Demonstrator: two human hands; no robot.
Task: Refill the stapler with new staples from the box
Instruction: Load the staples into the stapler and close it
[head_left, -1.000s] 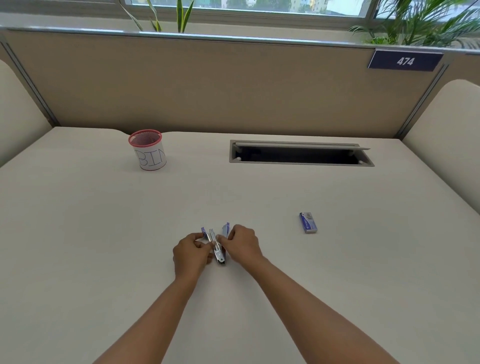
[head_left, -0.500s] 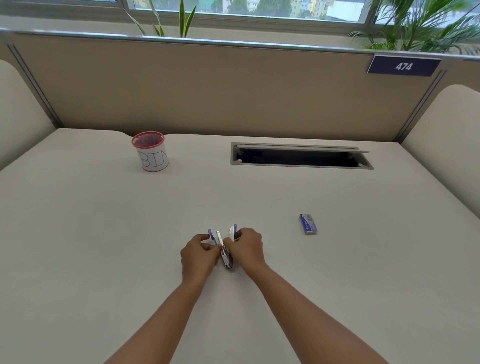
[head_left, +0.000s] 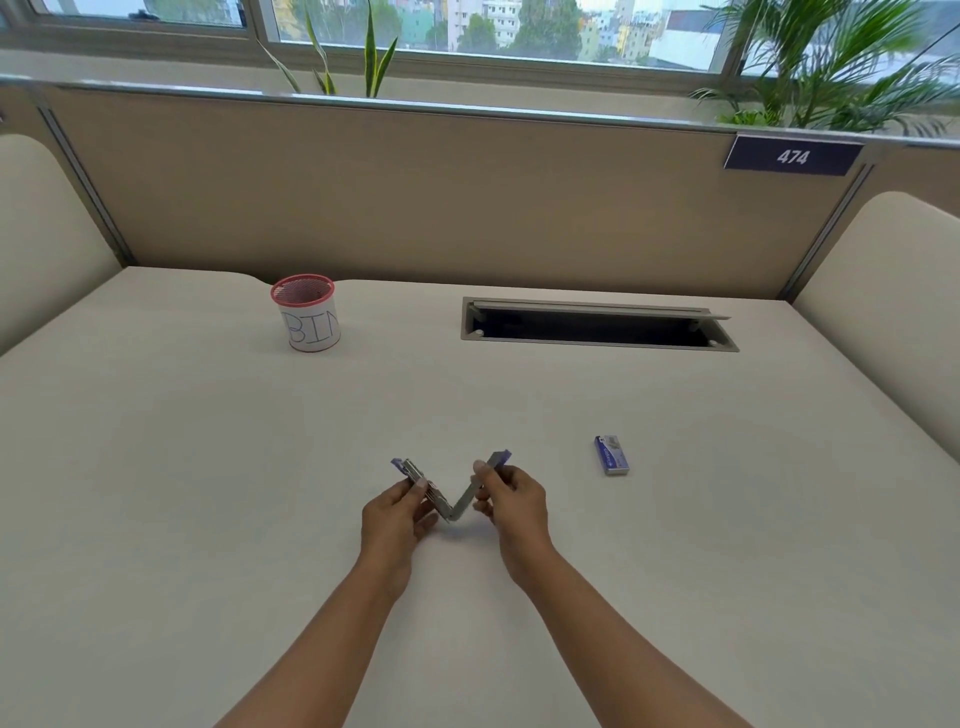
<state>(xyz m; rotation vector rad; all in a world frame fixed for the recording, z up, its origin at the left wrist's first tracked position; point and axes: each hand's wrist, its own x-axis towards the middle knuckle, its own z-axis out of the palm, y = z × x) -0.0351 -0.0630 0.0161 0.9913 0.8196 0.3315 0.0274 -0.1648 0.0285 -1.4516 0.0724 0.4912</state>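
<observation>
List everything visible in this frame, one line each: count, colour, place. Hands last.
stapler: one, grey with blue tips, swung open in a V, held over the near middle of the desk
staple box: one, blue and grey, lying on the desk to the right of the hands
cup: one, pink mesh with a white label reading BIN, far left of the desk
cable slot: one, grey rim and dark inside, far middle of the desk
desk: one, cream
partition: one, tan, behind the desk
number plate: one, dark blue, reads 474, top right of the partition
spiky plant: one, green, on the sill
palm plant: one, green, on the sill at the right
left hand: holds the stapler's left half
right hand: pinches the stapler's right half
</observation>
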